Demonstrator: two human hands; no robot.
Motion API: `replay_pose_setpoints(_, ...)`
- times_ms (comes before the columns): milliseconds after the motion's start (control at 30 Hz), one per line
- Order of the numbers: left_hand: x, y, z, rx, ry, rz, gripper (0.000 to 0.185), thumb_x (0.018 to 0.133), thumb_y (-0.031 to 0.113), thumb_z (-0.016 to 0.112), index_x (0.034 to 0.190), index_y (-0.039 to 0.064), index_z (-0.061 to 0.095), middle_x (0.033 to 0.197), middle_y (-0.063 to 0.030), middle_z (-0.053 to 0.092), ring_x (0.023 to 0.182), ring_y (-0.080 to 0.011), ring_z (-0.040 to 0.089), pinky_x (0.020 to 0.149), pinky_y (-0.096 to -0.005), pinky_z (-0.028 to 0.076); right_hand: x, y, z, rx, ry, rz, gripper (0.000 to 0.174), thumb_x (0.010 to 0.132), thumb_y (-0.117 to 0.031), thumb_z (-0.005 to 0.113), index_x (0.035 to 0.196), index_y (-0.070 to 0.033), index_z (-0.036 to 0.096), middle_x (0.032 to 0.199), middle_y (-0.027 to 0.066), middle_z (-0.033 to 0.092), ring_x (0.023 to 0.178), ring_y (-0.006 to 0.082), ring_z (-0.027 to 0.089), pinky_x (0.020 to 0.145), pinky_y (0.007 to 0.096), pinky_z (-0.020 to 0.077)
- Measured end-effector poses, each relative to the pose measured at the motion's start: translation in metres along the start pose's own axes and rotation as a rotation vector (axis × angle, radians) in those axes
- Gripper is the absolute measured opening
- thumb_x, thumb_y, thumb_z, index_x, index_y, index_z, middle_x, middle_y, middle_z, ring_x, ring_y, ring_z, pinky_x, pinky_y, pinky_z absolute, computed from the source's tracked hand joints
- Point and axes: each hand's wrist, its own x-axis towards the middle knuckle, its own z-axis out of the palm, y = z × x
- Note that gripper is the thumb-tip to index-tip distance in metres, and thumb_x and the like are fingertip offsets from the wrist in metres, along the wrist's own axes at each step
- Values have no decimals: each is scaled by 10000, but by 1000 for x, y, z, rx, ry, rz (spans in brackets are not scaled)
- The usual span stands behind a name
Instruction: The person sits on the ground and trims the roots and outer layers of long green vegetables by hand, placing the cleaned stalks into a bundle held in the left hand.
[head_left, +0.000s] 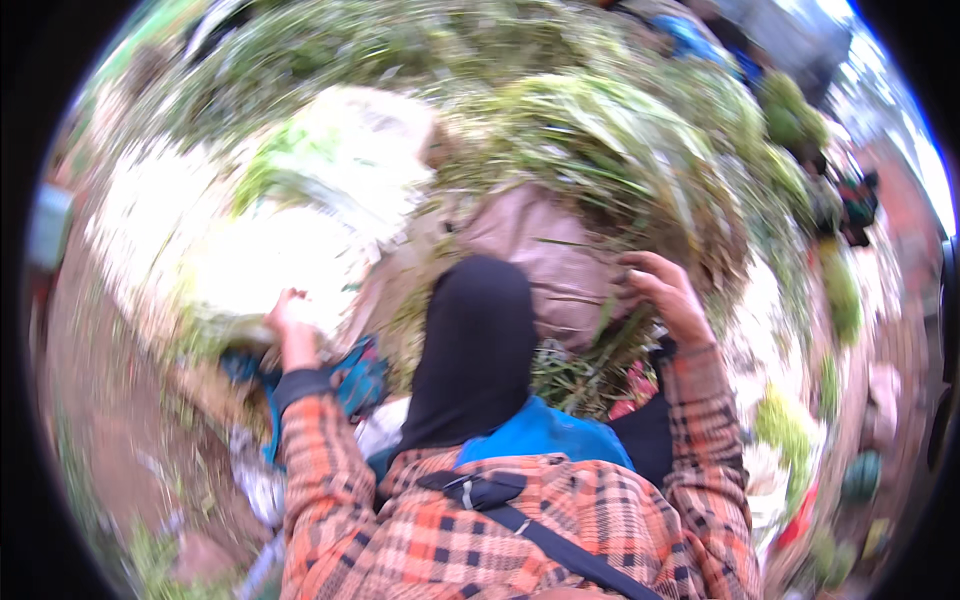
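Blurred, my left hand (291, 315) is at the near edge of a brightly lit white pile (270, 247) with green leafy stalks; whether it grips anything cannot be made out. My right hand (664, 289) has its fingers bent beside a pinkish woven sack (566, 262), near long green leaves. I cannot tell if it holds a leaf or the sack. The sack lies beyond my dark-clad knee (476, 337). A heap of long green and yellowing leaves (600, 135) rises behind the sack.
Blue cloth (364, 379) lies below the white pile. Bare soil ground (112, 405) runs along the left. Large green produce (787, 112) stands at the upper right, with people's partly visible clothing nearby. Cut leaves (574, 375) are scattered between my legs.
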Motion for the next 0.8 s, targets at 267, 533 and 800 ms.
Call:
replay_pose_setpoints(267, -51, 7, 45, 88, 162, 188, 423, 781, 221, 691, 1018, -89, 529, 1041, -165, 595, 865, -273, 593, 761, -395, 492, -4, 55, -75, -110, 254, -181, 305, 851, -149, 562, 1105, 20, 557, 848, 27, 616, 707, 82, 586, 578, 215, 473)
replay_pose_setpoints(533, -162, -20, 67, 431, -89, 395, 444, 820, 160, 583, 1215, -3, 463, 1172, -141, 511, 1062, -273, 482, 898, -386, 389, 40, 74, -123, -958, 984, -383, 170, 740, -126, 647, 893, -55, 622, 834, 81, 591, 807, 235, 579, 702, 334, 456)
replay_pose_setpoints(800, -280, -32, 176, 311, -700, 420, 212, 886, 33, 493, 1089, 0, 542, 1113, -109, 563, 992, -218, 550, 821, -347, 466, 37, 67, -164, -878, 1053, -344, 96, 812, -161, 582, 810, -65, 575, 828, 94, 611, 768, 286, 604, 672, 382, 490)
